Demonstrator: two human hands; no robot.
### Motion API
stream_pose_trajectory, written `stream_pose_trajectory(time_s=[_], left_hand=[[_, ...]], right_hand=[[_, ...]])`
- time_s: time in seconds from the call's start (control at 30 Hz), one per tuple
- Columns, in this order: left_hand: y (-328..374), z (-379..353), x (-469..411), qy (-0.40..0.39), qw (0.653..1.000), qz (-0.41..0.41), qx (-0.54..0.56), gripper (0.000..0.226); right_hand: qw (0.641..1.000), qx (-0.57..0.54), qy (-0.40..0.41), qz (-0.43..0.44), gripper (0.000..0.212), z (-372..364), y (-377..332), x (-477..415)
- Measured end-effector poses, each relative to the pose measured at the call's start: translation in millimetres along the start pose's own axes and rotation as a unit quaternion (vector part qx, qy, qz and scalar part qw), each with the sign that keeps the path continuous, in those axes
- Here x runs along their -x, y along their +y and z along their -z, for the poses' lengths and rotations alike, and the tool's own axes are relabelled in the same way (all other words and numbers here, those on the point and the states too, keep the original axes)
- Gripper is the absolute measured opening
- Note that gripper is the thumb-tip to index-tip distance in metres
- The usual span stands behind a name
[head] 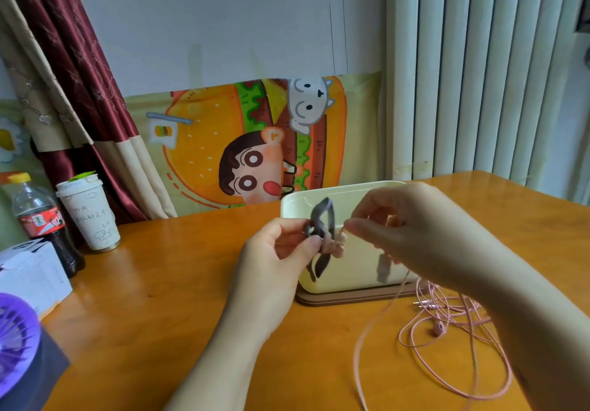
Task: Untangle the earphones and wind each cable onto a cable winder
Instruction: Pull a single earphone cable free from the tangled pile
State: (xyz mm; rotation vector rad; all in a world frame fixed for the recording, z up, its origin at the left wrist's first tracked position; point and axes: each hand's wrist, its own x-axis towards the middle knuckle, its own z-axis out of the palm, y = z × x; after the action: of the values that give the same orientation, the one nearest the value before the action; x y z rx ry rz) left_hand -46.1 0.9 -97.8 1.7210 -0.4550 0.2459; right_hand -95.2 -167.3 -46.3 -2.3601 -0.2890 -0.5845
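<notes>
My left hand pinches a grey strap-like cable winder with a small bundle of pink cable at its middle, held above the table. My right hand pinches a strand of the pink earphone cable right beside the winder. From there the strand drops to the table and joins a loose tangle of pink earphone cable with an earbud and a plug in it. A second grey winder lies in the cream tray behind my hands.
The orange wooden table carries a cola bottle, a paper cup, a white box and a purple fan at the left. A cartoon cloth and curtains hang behind.
</notes>
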Motion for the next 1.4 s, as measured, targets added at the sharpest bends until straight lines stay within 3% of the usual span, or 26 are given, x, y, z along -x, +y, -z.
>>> stream_pose_trajectory(time_s=[0.17,0.3,0.4,0.5,0.6,0.67,0.8,0.9,0.93,1.0,1.07,1.17,1.27,1.4], left_hand=[[1.7,2.7,0.9,-0.113,0.993,0.01,-0.043,0.018],[4.0,15.2,-1.5,-0.187,0.982,0.003,-0.024,0.033],[4.8,22.7,-1.3,-0.24,0.971,0.0,0.006,0.029],[5.5,24.4,-1.2,-0.27,0.96,-0.005,0.077,0.025],[9.7,22.9,-1.8,-0.267,0.928,0.024,0.26,0.034],[9.8,23.1,-7.2,-0.241,0.891,0.038,0.384,0.038],[6.5,24.4,-22.2,-0.126,0.857,0.064,0.496,0.052],[7.2,25.7,-21.3,-0.031,0.853,0.073,0.515,0.027],[7.6,25.8,-20.4,-0.006,0.856,0.074,0.512,0.02],[5.7,26.3,-19.7,0.02,0.866,0.074,0.494,0.024],[4.6,25.3,-19.8,0.025,0.878,0.075,0.472,0.03],[4.4,19.0,-16.4,0.029,0.902,0.077,0.425,0.03],[1.0,14.2,-13.0,0.052,0.93,0.065,0.358,0.022],[-3.4,13.1,-11.2,0.084,0.962,0.053,0.256,0.02]], right_hand=[[1.0,0.004,0.017,0.016,0.015,2.8,8.3,-2.0],[0.998,-0.043,-0.027,0.026,0.032,14.3,11.6,0.0],[0.992,-0.104,-0.057,0.038,0.04,18.9,18.8,-1.3],[0.979,-0.179,-0.092,0.027,0.043,10.0,30.6,-5.5],[0.94,-0.306,-0.152,0.007,0.043,-4.2,38.8,-7.7],[0.924,-0.337,-0.182,-0.001,0.029,-11.6,36.7,-6.9],[0.946,-0.216,-0.242,-0.001,0.011,-31.3,24.3,-5.1],[0.959,-0.127,-0.252,-0.021,0.017,-42.4,21.5,-5.6],[0.969,-0.076,-0.234,-0.022,0.018,-43.1,22.7,-5.9],[0.982,0.05,-0.183,-0.013,0.021,-42.1,25.2,-6.2],[0.984,0.103,-0.144,-0.006,0.022,-41.6,24.2,-5.4],[0.99,0.034,-0.136,-0.002,0.016,-44.3,17.3,-4.7],[0.975,-0.107,-0.195,-0.017,0.01,-42.1,4.7,-2.0],[0.985,-0.073,-0.153,0.031,0.021,-34.5,-6.3,0.4]])
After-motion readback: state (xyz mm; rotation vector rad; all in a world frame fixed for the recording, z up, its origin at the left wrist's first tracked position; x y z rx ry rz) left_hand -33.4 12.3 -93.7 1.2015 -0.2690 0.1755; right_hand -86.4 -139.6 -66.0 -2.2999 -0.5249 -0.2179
